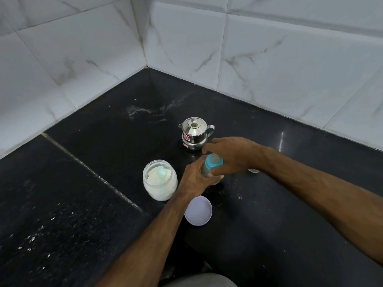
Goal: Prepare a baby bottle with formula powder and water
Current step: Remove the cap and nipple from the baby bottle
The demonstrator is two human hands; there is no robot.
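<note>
A baby bottle (207,165) with a teal collar and a nipple on top stands upright on the black counter (269,214). My left hand (195,179) is wrapped around the bottle's body. My right hand (228,155) grips the teal collar from the right, fingers curled over the top. To the left stands an open clear jar of white formula powder (160,180) with a pale green scoop inside. The jar's lilac lid (198,210) lies upturned in front of the bottle. A small lidded steel pot (195,133) stands just behind my right hand.
White marble tiles form a wall corner at the back. A small white object (253,170) lies partly hidden behind my right wrist. White powder specks dot the counter at the left front and near the back corner. A grout seam crosses the counter at the left.
</note>
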